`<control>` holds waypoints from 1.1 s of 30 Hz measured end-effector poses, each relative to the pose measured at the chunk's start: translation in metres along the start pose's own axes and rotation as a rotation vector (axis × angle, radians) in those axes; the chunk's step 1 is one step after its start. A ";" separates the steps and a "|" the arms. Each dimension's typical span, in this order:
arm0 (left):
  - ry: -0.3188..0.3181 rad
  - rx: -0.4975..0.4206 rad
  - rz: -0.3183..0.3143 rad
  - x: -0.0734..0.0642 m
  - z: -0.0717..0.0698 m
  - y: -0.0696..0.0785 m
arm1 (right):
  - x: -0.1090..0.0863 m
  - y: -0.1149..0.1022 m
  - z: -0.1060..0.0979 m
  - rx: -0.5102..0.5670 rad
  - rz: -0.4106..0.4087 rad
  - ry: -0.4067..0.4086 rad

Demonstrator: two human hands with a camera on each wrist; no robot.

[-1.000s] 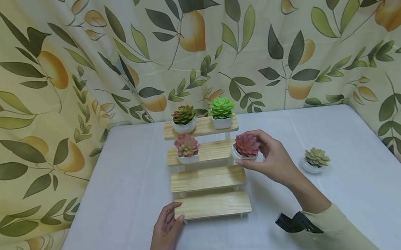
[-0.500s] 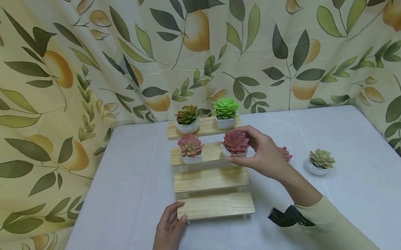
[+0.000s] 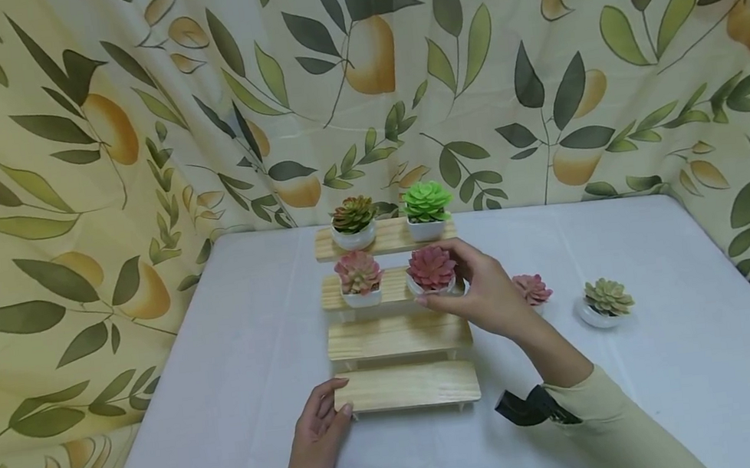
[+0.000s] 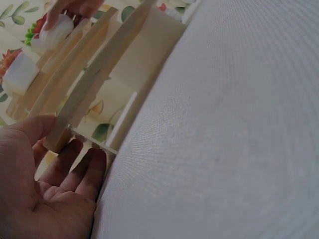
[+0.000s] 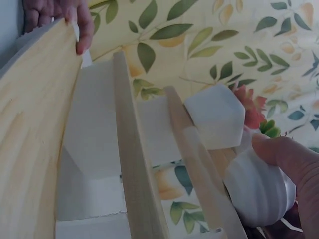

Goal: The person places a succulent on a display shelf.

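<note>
The fingers and thumb of the right hand point(image 3: 486, 291) close narrowly around the white ribbed pot point(image 5: 259, 191) of a dark pink plant point(image 3: 431, 268), thumb on the near side; the plant is at the right end of the stand's second plank from the top, and whether the pot's base bears on the wood I cannot tell. The fingers of the left hand point(image 3: 317, 430) pinch the left end of the stand point(image 3: 400, 335) at its lowest plank, thumb above and other fingers below. Left of the dark pink plant, on the same plank, stands a pale pink plant point(image 3: 359, 273). The top plank carries a reddish-green plant point(image 3: 352, 215) near its left end and a bright green plant point(image 3: 427, 201) near its right end. Beyond the right hand, partly hidden by it, a smaller pink plant point(image 3: 532, 289) sits on the white-covered surface point(image 3: 222, 359); farther toward the surface's right edge is a pale green plant point(image 3: 607, 296), its pot tilted. A black strap point(image 3: 534, 406) shows at the right sleeve point(image 3: 605, 424). Behind the surface's far edge hangs a leaf-and-fruit curtain point(image 3: 199, 150).
</note>
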State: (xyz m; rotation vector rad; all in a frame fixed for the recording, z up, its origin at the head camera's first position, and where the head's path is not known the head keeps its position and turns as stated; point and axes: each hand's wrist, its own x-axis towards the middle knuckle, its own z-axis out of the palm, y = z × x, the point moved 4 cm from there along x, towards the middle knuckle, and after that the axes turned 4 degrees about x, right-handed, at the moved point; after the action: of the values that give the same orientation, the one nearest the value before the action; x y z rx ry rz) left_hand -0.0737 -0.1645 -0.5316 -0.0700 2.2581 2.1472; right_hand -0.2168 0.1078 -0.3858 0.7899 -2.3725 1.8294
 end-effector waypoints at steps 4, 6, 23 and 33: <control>0.002 -0.009 -0.006 0.000 0.000 0.001 | -0.001 0.000 0.001 -0.013 0.005 0.009; 0.003 -0.007 -0.009 0.000 0.000 0.001 | -0.001 0.000 0.001 -0.019 0.004 0.015; 0.000 0.016 0.012 0.002 0.000 0.000 | -0.003 0.003 0.000 -0.024 0.048 0.025; -0.006 0.014 0.036 0.000 -0.001 0.001 | -0.005 0.001 -0.003 -0.047 0.052 0.019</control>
State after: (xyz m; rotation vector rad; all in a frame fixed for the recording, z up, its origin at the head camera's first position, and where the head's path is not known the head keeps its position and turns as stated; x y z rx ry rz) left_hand -0.0739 -0.1650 -0.5302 -0.0230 2.2876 2.1458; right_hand -0.2141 0.1123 -0.3874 0.7097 -2.4372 1.7844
